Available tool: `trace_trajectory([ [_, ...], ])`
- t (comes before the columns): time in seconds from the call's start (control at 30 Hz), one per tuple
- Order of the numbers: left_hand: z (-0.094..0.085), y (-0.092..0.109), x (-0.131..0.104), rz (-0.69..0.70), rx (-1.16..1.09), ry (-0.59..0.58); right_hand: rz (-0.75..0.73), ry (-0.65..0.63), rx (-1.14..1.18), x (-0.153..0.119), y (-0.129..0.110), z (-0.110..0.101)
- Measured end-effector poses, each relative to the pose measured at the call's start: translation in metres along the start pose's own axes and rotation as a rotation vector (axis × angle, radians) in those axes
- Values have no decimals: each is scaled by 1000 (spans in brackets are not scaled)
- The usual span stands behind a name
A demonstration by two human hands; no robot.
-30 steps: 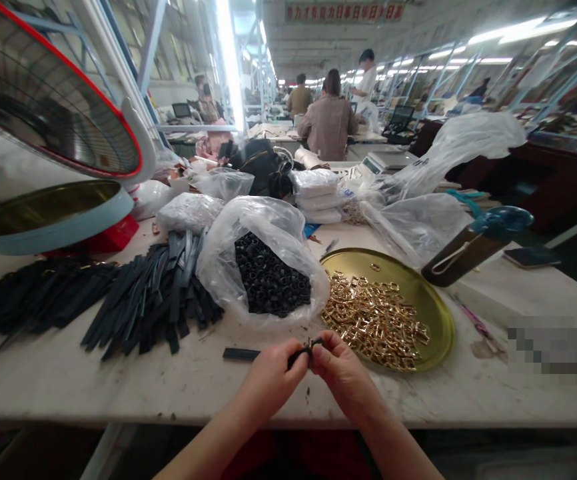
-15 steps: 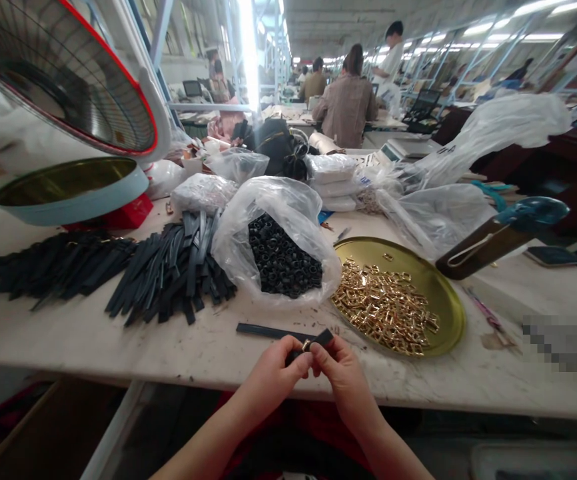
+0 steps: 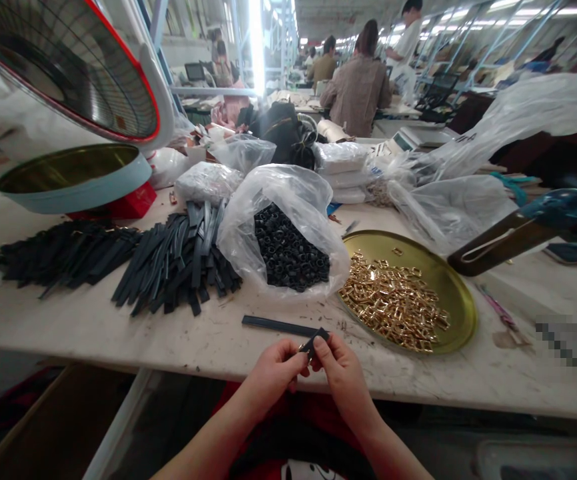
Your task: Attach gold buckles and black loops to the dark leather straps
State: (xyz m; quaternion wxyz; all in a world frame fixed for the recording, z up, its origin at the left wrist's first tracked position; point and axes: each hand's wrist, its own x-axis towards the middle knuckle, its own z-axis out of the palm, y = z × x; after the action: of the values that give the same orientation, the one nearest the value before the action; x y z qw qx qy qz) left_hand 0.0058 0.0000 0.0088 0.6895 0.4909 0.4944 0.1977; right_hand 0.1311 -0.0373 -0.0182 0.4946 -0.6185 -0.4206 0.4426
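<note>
A short black strap (image 3: 314, 343) is pinched at the table's front edge between my two hands. My right hand (image 3: 341, 363) closes on its upper end, thumb on top. My left hand (image 3: 279, 365) grips the lower part, where a small gold buckle (image 3: 302, 347) shows at the fingertips; the fingers hide most of it. Just behind my hands a flat black strip (image 3: 276, 325) lies on the table; whether it joins the held strap I cannot tell. To the right is a round gold tray (image 3: 461, 300) with a heap of gold buckles (image 3: 393, 300).
An open plastic bag (image 3: 236, 233) of small black loops (image 3: 291, 250) stands behind my hands. Black straps (image 3: 178, 257) are piled to the left, near a scale with a round pan (image 3: 78, 180) and a fan (image 3: 93, 73). A brown-handled tool (image 3: 488, 247) overhangs the tray's right rim.
My hands have shifted the strap slightly, and its end now tilts up between them with the right thumb flat on it. The whole view has swung a little left and down.
</note>
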Motion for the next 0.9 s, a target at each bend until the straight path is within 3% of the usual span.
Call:
trace_trajectory([
  [0.13, 1, -6, -2, 82, 122, 104, -287, 14, -212, 0, 5, -5],
  [0.3, -6, -7, -1, 117, 218, 48, -67, -107, -157, 5, 10, -9],
  [0.47, -17, -3, 15, 159, 119, 133, -70, -323, -95, 38, -2, -13],
  [0.53, -20, -3, 22, 209, 88, 99, -147, -299, -303, 67, -10, -18],
  [0.6, -22, -5, 27, 240, 114, 80, -266, -160, -632, 101, -15, -21],
  [0.73, -27, -10, 30, 199, 95, 135, -306, -150, -797, 151, -15, -19],
  [0.8, -29, -9, 30, 180, 90, 158, -305, -173, -791, 157, -15, -17],
  [0.9, -30, -2, 29, 188, 95, 209, -302, -196, -705, 143, -20, -16],
])
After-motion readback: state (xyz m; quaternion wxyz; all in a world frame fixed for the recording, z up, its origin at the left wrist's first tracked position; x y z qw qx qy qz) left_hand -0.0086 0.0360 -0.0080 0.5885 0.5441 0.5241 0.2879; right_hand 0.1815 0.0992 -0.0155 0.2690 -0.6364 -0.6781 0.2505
